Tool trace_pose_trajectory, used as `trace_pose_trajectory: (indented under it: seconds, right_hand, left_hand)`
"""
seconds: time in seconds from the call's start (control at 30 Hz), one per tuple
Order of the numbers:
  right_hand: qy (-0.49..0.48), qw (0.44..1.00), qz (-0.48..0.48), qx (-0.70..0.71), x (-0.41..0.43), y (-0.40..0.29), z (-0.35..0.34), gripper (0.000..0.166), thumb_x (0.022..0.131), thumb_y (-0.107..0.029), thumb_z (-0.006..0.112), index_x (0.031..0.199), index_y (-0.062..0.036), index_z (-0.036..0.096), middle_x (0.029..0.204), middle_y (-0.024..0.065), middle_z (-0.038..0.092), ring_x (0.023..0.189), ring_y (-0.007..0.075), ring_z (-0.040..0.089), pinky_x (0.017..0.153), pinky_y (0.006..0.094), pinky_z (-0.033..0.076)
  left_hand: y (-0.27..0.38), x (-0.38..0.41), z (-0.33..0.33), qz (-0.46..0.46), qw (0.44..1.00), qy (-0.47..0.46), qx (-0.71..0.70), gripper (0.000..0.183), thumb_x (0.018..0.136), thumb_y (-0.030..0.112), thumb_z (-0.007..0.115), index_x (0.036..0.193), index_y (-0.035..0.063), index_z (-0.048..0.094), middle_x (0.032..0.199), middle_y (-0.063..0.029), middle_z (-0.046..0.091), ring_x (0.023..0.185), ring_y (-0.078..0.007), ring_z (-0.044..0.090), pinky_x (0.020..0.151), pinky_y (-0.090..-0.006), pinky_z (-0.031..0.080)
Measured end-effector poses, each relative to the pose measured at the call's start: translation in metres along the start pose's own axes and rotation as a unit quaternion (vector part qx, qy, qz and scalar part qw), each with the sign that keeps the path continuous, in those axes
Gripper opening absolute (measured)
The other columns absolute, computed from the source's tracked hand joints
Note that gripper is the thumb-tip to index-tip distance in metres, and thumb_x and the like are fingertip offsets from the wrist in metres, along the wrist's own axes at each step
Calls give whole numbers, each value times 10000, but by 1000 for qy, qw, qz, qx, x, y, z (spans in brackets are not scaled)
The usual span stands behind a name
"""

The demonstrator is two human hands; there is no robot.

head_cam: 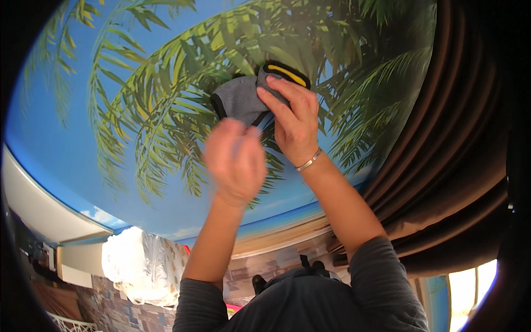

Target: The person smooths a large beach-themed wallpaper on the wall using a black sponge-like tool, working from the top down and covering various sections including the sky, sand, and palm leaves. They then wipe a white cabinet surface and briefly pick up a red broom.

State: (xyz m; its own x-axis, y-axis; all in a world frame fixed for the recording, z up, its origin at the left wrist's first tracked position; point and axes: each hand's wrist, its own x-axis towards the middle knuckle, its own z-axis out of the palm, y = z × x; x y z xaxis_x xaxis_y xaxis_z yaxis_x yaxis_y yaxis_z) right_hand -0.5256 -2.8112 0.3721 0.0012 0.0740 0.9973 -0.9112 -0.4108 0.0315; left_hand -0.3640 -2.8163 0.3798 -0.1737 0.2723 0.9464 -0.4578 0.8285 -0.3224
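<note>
A grey microfibre cloth (240, 96) with black edging lies against a surface printed with a palm and beach scene (157, 83). Its right part is folded over and shows a yellow strip inside the black border. My right hand (296, 118), with a metal bracelet (310, 159) at the wrist, holds this folded part, fingers spread over it. Blurred by motion, my left hand (236, 159) is at the cloth's lower left edge with its fingers curled. Whether it grips the cloth cannot be made out.
A brown curtain (448, 166) hangs in folds along the right side. Low on the left, a white plastic-covered bundle (141, 265) stands near a pale cabinet-like piece (76, 265). Patterned flooring (274, 265) shows below, around my shoes. A bright opening (473, 290) is at lower right.
</note>
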Motion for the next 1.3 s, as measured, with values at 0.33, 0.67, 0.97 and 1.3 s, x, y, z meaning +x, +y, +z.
trace_pose_trajectory:
  seconds: [0.33, 0.67, 0.97, 1.3]
  right_hand:
    - [-31, 999, -17, -41, -16, 2, -6, 399, 809, 39, 670, 1172, -107, 746, 1304, 76, 689, 1155, 301, 633, 942, 399, 479]
    - [-177, 982, 72, 1, -148, -19, -59, 400, 777, 23, 709, 1162, -82, 727, 1279, 98, 677, 1152, 329, 638, 938, 422, 516]
    - [-59, 994, 37, -84, -4, 39, -72, 476, 758, 108, 653, 1197, -65, 719, 1221, 112, 695, 1087, 332, 635, 920, 420, 496]
    - [-107, 980, 165, -35, -182, 43, -102, 404, 755, 172, 632, 1087, -54, 676, 1156, 162, 609, 1079, 378, 602, 936, 447, 496]
  left_hand:
    - [-4, -22, 13, -83, 961, -256, 65, 621, 976, 221, 669, 1547, 27, 520, 1662, -97, 440, 1516, -272, 437, 1192, -428, 352]
    - [45, -148, -1, -65, 933, -351, -35, 614, 970, 185, 664, 1519, -47, 515, 1618, -170, 481, 1498, -328, 450, 1159, -462, 396]
    - [44, -6, 66, -79, 966, -245, -11, 597, 987, 181, 623, 1545, 0, 509, 1663, -122, 433, 1547, -300, 389, 1223, -439, 323]
    - [101, -129, 66, -39, 915, -398, -52, 558, 1001, 182, 610, 1527, 9, 540, 1632, -37, 491, 1511, -184, 434, 1186, -325, 359]
